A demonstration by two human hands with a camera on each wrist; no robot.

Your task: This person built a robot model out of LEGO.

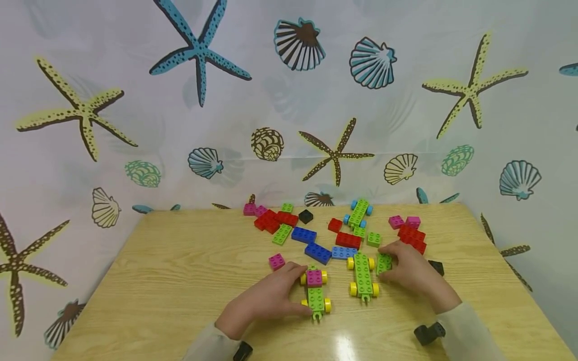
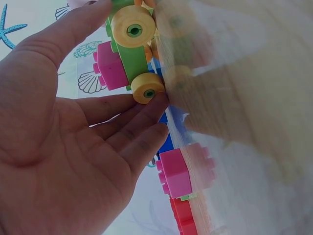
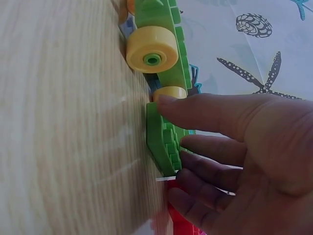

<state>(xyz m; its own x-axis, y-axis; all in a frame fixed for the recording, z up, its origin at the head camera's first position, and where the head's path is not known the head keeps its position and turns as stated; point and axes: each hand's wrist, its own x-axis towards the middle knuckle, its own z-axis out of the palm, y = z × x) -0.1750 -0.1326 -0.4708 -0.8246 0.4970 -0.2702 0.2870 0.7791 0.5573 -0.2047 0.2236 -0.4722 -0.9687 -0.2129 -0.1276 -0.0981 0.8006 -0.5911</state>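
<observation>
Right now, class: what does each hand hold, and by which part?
Left hand holds the wheeled car by its side. Right hand pinches the green plate by its edges.
</observation>
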